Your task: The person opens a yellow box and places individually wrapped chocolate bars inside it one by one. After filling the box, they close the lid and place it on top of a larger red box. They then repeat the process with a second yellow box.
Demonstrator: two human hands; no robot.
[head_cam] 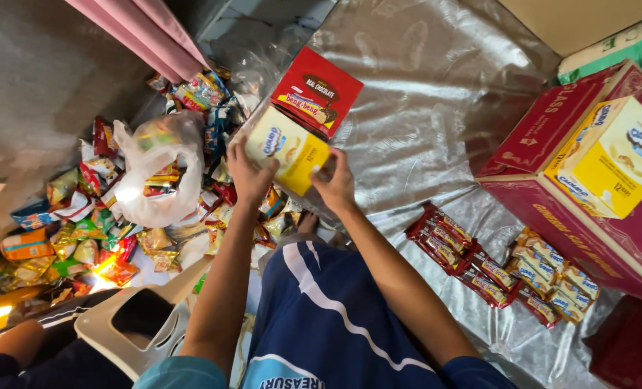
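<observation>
Left hand [249,175]: I see its fingers gripping the yellow box [290,148] at the near-left edge.
Right hand [335,184]: fingers clasp the box's lower right corner.
Yellow box: held above the silver sheet [436,94], just below a red box [317,90].

I see a yellow-and-white box [290,149], a red box [317,91] behind it, silver foil sheeting [422,94], and navy shorts [328,317] with a white stripe.

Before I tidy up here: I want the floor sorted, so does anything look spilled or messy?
Yes. Loose snack packets lie scattered in a heap around the white plastic bag, unlike the packets in rows at right. Both hands hold a yellow box.
</observation>
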